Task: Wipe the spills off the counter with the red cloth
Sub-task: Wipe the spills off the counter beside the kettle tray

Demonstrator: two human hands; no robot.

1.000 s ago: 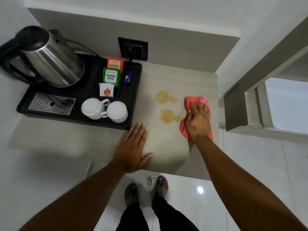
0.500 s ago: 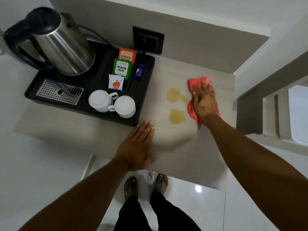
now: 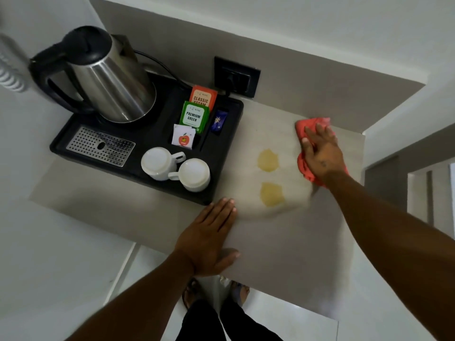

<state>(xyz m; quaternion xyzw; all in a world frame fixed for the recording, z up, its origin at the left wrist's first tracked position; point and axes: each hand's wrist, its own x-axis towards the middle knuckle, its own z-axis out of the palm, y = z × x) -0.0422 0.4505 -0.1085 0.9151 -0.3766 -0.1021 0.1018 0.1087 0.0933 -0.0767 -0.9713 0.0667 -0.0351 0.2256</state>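
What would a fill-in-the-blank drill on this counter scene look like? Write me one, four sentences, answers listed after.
1. The right hand presses flat on the ___ cloth.
2. The number of yellow spills on the counter is ___.
3. The left hand rests flat on the counter, holding ___.
4. The two white cups sit on the black tray turned ___ down.

Missing words: red; two; nothing; upside
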